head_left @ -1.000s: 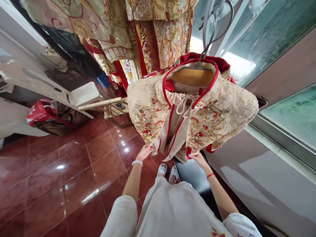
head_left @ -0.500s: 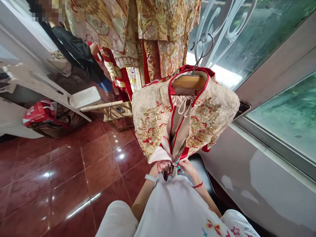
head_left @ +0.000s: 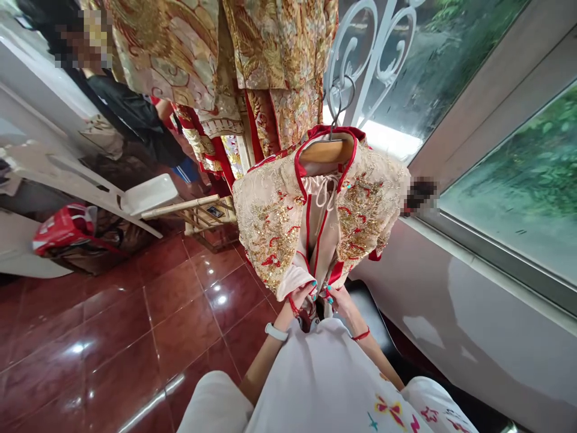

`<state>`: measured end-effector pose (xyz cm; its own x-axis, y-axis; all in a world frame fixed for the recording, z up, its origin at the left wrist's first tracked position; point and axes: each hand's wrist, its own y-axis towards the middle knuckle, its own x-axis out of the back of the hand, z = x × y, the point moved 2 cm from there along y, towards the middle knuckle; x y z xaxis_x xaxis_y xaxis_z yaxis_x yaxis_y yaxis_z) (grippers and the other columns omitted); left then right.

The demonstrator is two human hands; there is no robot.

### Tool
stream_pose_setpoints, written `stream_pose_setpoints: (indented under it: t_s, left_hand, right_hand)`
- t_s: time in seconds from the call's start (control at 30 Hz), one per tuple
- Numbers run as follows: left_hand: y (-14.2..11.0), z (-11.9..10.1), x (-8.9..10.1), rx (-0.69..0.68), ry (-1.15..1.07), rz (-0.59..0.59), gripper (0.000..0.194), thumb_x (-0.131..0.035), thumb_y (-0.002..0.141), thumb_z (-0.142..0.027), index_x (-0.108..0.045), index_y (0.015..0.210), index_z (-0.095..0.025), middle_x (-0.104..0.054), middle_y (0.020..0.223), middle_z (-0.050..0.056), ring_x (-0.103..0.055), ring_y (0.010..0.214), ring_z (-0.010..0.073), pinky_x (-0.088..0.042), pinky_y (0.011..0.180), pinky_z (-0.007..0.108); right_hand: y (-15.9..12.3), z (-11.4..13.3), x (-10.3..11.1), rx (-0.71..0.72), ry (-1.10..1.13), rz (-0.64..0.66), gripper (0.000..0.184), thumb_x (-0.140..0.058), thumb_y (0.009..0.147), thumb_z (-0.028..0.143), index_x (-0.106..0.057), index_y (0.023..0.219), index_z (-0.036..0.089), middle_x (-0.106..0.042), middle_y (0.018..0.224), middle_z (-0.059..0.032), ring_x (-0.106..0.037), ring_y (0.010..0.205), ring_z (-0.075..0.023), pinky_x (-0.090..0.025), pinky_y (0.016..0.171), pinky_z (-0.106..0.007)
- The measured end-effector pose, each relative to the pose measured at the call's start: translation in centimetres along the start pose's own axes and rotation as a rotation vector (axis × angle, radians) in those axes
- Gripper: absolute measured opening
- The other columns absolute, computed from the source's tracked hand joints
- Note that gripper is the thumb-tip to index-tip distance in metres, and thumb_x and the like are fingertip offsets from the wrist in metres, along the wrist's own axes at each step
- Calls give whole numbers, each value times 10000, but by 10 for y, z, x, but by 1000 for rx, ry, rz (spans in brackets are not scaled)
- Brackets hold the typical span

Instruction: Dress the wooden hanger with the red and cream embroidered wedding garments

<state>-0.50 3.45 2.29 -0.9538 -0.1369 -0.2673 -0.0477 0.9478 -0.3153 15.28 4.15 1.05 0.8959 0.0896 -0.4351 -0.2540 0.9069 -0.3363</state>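
Note:
An embroidered jacket point(head_left: 270, 219), cream with gold beading and red trim, hangs on a wooden hanger point(head_left: 328, 151). Its front is parted, and a pale inner garment with a tied drawstring bow point(head_left: 325, 191) shows inside. My left hand point(head_left: 300, 297) pinches the lower front edge on the left, where a flap of pale lining is turned outward. Closed on the opposite front edge is my right hand point(head_left: 339, 299), close beside the left. Blue-green nails show on both hands. What lies under the fingertips is too small to make out.
White scrollwork metal point(head_left: 360, 54) carries the hanger's hook by the window. More embroidered garments point(head_left: 283, 54) hang behind. A bamboo stand point(head_left: 210, 219), white chair point(head_left: 151, 192) and red bag point(head_left: 67, 228) stand left. A black seat point(head_left: 367, 310) is below right. Another person point(head_left: 130, 114) is at back left.
The view has shifted, so the jacket sits a little further left. My hands have drawn slightly apart at the front edges, each still gripping its side.

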Motion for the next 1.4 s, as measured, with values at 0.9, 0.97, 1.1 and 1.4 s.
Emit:
stream_pose_setpoints:
  t_s: [0.9,0.97,1.1,1.4]
  left_hand:
    - [-1,-7,-14,57,-122,-59,402,-914,505,-442,-674,701,-186,-759,784,49,-716,886,254,-510,964,410]
    - [-4,-10,-14,57,-131,-73,406,-923,492,-427,-668,702,-191,-752,762,37,-714,897,249,-509,963,401]
    - [-7,-12,-15,48,-131,-94,392,-919,506,-417,-667,713,-200,-748,750,31,-715,908,243,-508,958,397]
    - [-10,-13,-15,10,-67,-34,355,-879,600,-445,-687,766,-198,-769,832,58,-715,966,254,-511,951,378]
  right_hand:
    - [3,-5,-7,-38,168,89,464,-946,502,471,-604,665,202,-597,624,20,-513,563,-110,-476,549,-259]
    - [6,-5,-10,-27,157,70,462,-939,521,489,-618,682,198,-610,632,18,-511,564,-105,-462,538,-248]
    - [7,-7,-11,11,134,26,435,-938,545,445,-612,702,203,-607,620,30,-495,542,-100,-433,506,-239]
    - [4,-5,-9,187,23,-81,401,-909,590,417,-653,822,213,-687,731,12,-606,653,-149,-524,719,-306]
